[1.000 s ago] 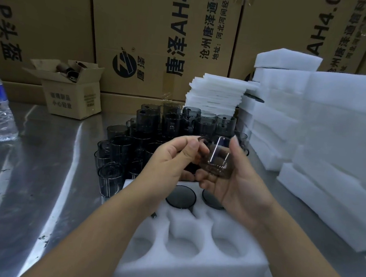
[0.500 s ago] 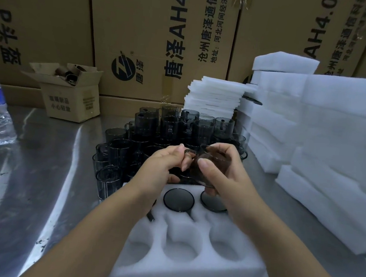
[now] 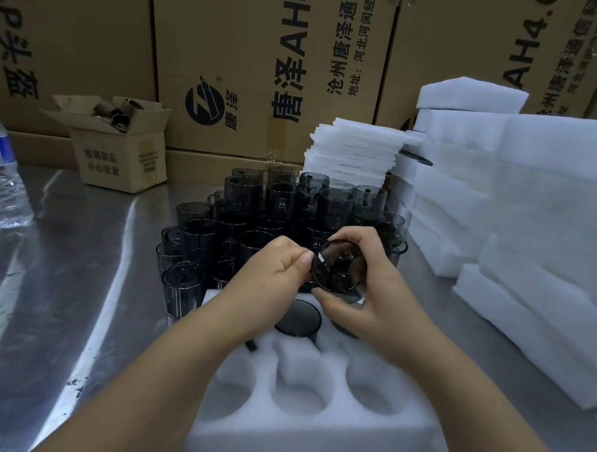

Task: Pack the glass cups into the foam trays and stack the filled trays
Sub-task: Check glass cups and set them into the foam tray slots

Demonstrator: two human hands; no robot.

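We are watching the glass cup hanging in the air over the far half of the foam tray, which is lying at the near edge of the counter, and both hands are working on it. The right hand is doing the carrying: its fingers are curling over the far side of the wall and its thumb is coming up under the near side, clamping the cup between them. The left hand is reaching in from the left, thumb and forefinger pinching at the left rim, the other fingers curling in behind. Now the relation that counts: the cup is lying tipped, its round face looking back at us, so its long axis is running from the counter's far edge towards the near one instead of pointing down into the foam. We are judging that it is going to need swinging upright before any pocket takes it. The empty pockets along the tray's near edge are sitting below the fingers and closer to us, while a seated cup is filling the middle of the far row. Loose cups are crowding behind the tray, and foam stacks are lining the counter's right edge
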